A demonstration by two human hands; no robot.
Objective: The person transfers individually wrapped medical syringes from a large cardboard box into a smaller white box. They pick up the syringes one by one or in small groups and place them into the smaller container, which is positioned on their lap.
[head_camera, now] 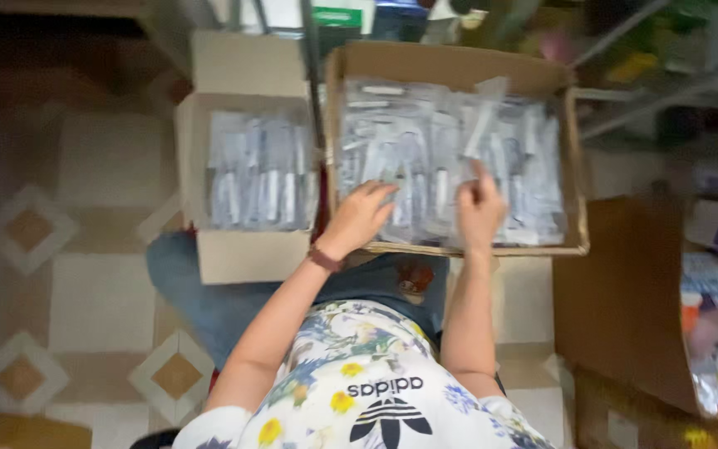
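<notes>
— Where are the clear packets (425, 158)?
— Large box (450, 62), upper centre. Left hand (361, 214) rests open on them; right hand (479, 208) pinches one.
— Handling?
— Probably light, slippery film; grip an edge.

Single view: head-worn camera, looking steeply down over wearer's chest and forearms. Faces forward-down onto two open cardboard boxes (455, 66) and tiled floor (97, 299). Close range, arm's length. Slight motion blur. No second view, no overlap.
</notes>
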